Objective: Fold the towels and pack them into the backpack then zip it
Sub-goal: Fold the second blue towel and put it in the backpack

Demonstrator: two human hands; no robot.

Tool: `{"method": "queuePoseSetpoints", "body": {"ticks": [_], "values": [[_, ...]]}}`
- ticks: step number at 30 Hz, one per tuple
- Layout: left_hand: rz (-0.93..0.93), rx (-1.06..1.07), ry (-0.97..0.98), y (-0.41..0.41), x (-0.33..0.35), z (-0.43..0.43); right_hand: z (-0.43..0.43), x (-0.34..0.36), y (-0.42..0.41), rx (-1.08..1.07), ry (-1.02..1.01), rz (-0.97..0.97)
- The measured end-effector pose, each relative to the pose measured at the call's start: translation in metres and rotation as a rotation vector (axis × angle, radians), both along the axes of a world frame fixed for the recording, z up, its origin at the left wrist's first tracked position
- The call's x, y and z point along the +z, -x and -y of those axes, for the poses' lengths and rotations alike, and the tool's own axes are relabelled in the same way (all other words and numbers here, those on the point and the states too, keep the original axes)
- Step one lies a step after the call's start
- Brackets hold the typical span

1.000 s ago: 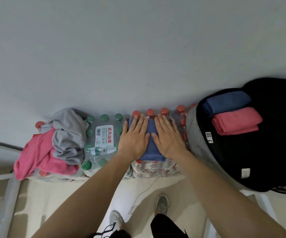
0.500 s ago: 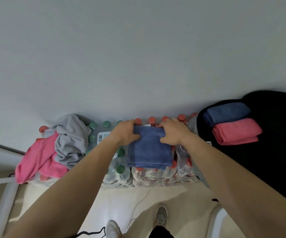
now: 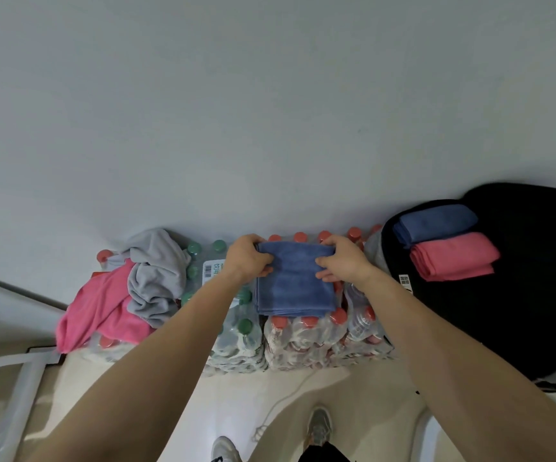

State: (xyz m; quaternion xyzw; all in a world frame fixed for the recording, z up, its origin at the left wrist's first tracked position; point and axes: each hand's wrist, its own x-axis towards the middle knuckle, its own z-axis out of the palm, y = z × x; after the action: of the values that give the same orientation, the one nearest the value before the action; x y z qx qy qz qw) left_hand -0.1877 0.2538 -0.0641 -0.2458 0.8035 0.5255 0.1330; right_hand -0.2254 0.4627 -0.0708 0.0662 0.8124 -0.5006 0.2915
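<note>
Both hands pinch the folded, square blue towel.

The folded blue towel is a plain mid blue, no pattern on it, while the black backpack, edged with grey lining, shows a navy towel and a rose-pink towel. The crumpled pink towel is brighter, tangled with a pale grey towel. I see red caps, green caps, a white label with a black barcode, a blue-grey wall and a cream floor.
</note>
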Motion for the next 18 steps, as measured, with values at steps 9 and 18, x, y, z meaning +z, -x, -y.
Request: {"method": "queuePoseSetpoints", "body": {"ticks": [9,18], "values": [[-0.076,-0.276,0.191,-0.034,0.003,0.015,-0.009,0.007,-0.019,-0.032,0.042,-0.117],[-0.242,-0.577,0.475,-0.067,-0.022,0.006,-0.013,-0.011,-0.042,0.22,-0.268,-0.368]]}}
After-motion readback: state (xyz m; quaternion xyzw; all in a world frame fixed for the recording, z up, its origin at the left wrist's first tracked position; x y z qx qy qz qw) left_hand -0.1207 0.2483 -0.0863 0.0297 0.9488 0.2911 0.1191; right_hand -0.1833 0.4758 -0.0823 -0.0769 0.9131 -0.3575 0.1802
